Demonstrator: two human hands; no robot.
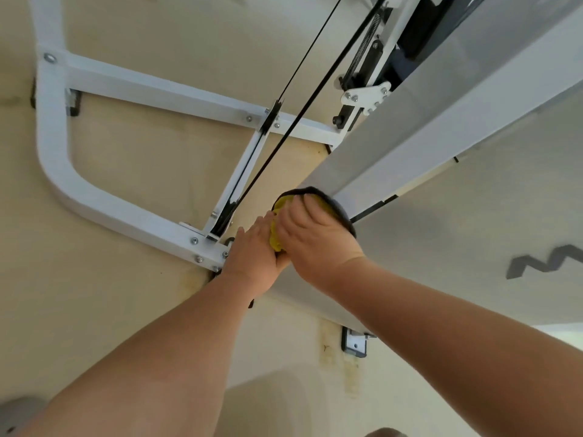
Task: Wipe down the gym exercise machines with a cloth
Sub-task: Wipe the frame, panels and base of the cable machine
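Flat-palmed, our right hand presses the yellow cloth against the foot of the white machine column. Our left hand touches the cloth's edge with straight fingers, gripping nothing, just beside the white base frame.

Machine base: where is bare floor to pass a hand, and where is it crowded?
Free: floor enclosed by the curved tube, crossbar and diagonal rail; also floor outside that tube. Crowded: the bolted joint, where belts, cloth, left hand and right hand meet.
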